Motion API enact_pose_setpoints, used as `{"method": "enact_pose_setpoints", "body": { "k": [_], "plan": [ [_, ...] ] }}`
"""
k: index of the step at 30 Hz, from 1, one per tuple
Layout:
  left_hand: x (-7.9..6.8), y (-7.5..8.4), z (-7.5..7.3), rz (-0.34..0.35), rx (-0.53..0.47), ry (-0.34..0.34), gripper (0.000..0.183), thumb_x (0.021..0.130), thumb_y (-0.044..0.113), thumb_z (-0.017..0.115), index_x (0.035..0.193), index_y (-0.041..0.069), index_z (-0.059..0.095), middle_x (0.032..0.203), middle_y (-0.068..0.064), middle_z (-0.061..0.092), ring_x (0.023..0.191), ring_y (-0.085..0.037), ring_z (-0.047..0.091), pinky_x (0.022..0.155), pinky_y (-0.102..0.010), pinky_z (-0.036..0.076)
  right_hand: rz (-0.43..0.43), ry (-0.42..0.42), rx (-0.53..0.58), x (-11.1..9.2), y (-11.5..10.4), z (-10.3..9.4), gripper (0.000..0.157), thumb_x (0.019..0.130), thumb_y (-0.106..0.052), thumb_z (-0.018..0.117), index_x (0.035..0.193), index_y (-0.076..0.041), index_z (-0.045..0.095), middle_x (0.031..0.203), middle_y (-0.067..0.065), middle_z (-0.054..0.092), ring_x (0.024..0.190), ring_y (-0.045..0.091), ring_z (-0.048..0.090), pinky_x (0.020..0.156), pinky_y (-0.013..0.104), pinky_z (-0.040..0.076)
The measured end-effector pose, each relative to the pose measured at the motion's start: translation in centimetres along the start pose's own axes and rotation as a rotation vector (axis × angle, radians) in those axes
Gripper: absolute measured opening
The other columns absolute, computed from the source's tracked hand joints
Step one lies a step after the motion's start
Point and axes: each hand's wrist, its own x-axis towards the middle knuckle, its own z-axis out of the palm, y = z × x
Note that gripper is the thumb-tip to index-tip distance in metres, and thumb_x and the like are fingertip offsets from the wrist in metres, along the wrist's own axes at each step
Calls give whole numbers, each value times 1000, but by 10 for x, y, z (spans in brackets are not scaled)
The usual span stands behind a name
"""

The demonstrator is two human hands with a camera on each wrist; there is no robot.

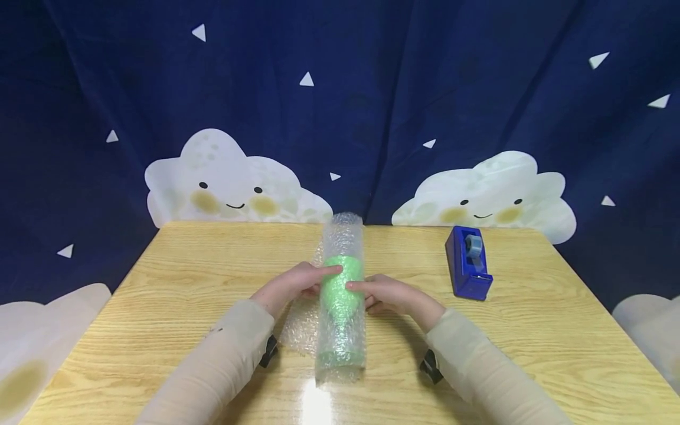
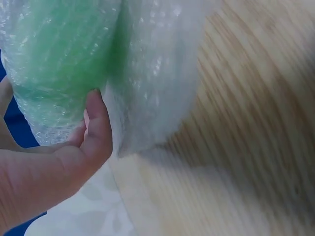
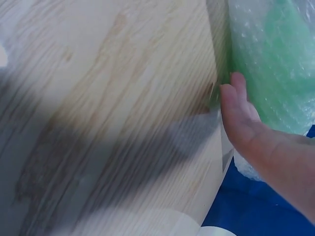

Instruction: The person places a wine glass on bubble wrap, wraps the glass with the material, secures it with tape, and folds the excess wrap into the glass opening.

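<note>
A green goblet-shaped thing [image 1: 340, 298] lies in the middle of the table, rolled in clear bubble wrap [image 1: 344, 233] that blurs its outline. Its wide end points away from me, and a paler green foot shows through the near end. My left hand [image 1: 300, 278] holds the roll from the left, thumb across the top and fingers curled at its side. From the right, my right hand [image 1: 393, 293] grips it a little nearer to me, thumb also on top. A loose flap of wrap [image 2: 160, 73] spreads out on the left, under and beside the roll.
A blue tape dispenser [image 1: 468, 265] with a roll of clear tape [image 1: 473, 245] stands at the back right of the wooden table [image 1: 536, 330]. Behind the table's far edge hangs a dark blue curtain [image 1: 350, 106] with clouds and white triangles.
</note>
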Motion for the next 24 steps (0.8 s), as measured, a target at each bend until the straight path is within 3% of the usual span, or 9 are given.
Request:
{"method": "enact_pose_setpoints", "body": {
  "k": [10, 17, 24],
  "plan": [
    [2, -4, -4, 2, -114, -5, 59, 87, 39, 61, 125, -6, 51, 117, -19, 64, 103, -25, 63, 89, -35, 52, -10, -11, 24, 1, 0, -3, 52, 93, -34, 52, 123, 9, 52, 98, 11, 69, 87, 14, 65, 88, 36, 53],
    [4, -6, -7, 0, -141, -11, 54, 87, 36, 61, 123, -3, 54, 111, -16, 68, 92, -17, 66, 90, -34, 51, 1, 12, 20, 2, 0, -3, 54, 93, -34, 53, 124, 10, 50, 100, 12, 69, 87, 14, 64, 87, 37, 53],
    [1, -6, -10, 35, -216, -63, 46, 91, 26, 58, 123, -7, 52, 114, -19, 65, 85, -12, 63, 92, -32, 51, -4, 3, 22, 1, 0, -2, 56, 93, -35, 52, 126, 11, 48, 102, 13, 66, 90, 15, 63, 90, 38, 52]
  ]
}}
